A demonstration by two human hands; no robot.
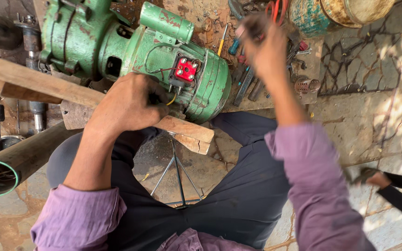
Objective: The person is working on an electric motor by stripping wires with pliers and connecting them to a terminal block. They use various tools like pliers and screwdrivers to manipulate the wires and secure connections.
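Green motor (164,51), red terminal block (185,70)

Both arms reach forward, purple sleeves pushed up to the elbows. The left hand (129,104) is curled, knuckles up, fingers tucked under and pinched together. The right hand (265,46) is raised farther out, blurred, its grip unclear.

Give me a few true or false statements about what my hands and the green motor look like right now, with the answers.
1. The left hand rests against the green motor near its red terminal block. True.
2. The right hand lies flat on the person's lap. False: it is raised over the scattered tools, blurred.
3. The motor is painted blue. False: it is green, with worn paint.
4. A wooden plank lies beside the motor. True.
5. Both sleeves are purple. True.
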